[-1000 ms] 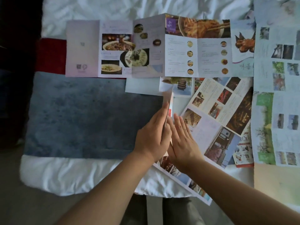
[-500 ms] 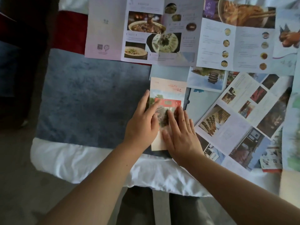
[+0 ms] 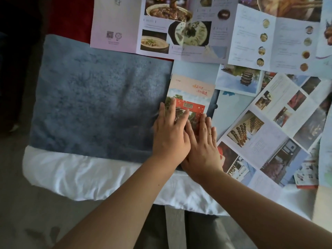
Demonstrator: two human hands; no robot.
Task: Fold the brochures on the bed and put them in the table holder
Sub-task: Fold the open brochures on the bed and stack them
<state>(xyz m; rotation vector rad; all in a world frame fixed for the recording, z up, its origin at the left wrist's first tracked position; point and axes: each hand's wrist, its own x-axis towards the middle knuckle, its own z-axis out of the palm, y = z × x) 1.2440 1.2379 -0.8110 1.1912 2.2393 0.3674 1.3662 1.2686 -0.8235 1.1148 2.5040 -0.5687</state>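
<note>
A folded brochure (image 3: 191, 90) with a red gate on its cover lies flat at the right edge of the blue blanket (image 3: 98, 105). My left hand (image 3: 169, 133) rests flat on its lower left part, fingers spread. Beside it, my right hand (image 3: 203, 146) lies flat on the lower right part, touching the left hand. Neither hand grips anything. Unfolded brochures lie around: a pink food menu (image 3: 161, 27) at the top, a white menu (image 3: 280, 38) to its right, a pagoda leaflet (image 3: 239, 79), and a slanted photo brochure (image 3: 274, 130). No table holder is in view.
The white duvet (image 3: 89, 177) forms the bed's near edge, with grey floor (image 3: 27, 221) below it. Red fabric (image 3: 71, 17) shows at the top left. More paper sheets (image 3: 325, 159) overlap along the right edge.
A second ago the brochure's panel stood on edge between my palms. It has since come down flat, and both hands now lie on its cover. The view has shifted closer.
</note>
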